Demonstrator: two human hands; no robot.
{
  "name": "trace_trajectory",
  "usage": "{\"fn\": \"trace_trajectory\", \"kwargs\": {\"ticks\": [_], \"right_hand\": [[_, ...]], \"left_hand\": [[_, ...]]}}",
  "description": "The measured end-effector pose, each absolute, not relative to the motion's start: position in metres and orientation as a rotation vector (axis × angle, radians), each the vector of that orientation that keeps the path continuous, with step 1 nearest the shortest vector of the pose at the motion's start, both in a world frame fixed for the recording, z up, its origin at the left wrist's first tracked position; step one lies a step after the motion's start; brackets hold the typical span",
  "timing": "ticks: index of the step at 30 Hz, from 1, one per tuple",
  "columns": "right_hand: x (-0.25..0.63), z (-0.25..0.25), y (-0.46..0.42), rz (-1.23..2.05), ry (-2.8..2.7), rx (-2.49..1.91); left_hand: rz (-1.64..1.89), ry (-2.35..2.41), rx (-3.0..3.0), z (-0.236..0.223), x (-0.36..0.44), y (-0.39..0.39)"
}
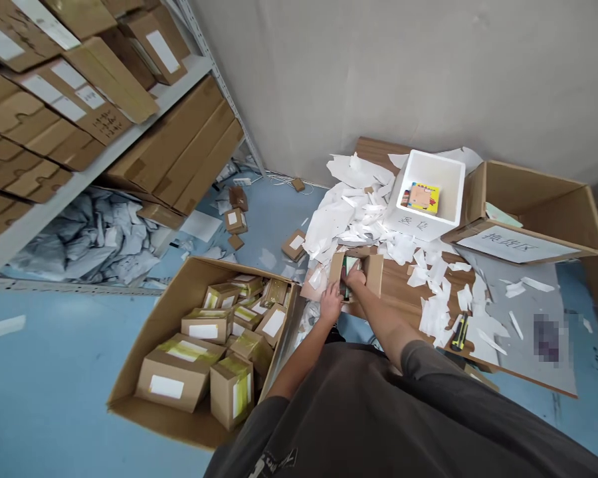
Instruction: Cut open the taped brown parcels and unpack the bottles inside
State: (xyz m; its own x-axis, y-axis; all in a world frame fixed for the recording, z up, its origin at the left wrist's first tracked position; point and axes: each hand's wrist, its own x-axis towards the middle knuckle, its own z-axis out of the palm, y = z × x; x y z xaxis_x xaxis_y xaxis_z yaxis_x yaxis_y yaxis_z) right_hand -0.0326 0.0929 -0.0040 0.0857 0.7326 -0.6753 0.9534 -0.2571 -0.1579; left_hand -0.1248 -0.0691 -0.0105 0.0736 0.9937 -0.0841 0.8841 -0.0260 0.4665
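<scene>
On the brown tabletop, at its near left edge, stands a small open cardboard box (375,273) with its flaps folded out. My left hand (331,302) grips the near left edge of this box with curled fingers. My right hand (355,273) reaches into the box, its fingers bent around something partly hidden there. A green and white item (349,265) shows inside next to those fingers, too small to name. Torn white paper (333,216) lies heaped just beyond the box.
A white foam box (426,229) holds small colourful boxes; a labelled carton (591,219) stands beside it. A yellow-black utility knife (459,332) lies near the front edge. At left are a large carton (124,372) of taped parcels and a loaded shelf (104,162).
</scene>
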Motion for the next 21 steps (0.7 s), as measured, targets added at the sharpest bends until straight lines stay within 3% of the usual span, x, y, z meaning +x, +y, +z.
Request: {"fn": "trace_trajectory", "kwargs": {"ticks": [21], "right_hand": [[0.045,0.109,0.044,-1.033,2.077,2.361]], "left_hand": [[0.329,2.080,2.019,-0.013,-0.123,-0.063]]}}
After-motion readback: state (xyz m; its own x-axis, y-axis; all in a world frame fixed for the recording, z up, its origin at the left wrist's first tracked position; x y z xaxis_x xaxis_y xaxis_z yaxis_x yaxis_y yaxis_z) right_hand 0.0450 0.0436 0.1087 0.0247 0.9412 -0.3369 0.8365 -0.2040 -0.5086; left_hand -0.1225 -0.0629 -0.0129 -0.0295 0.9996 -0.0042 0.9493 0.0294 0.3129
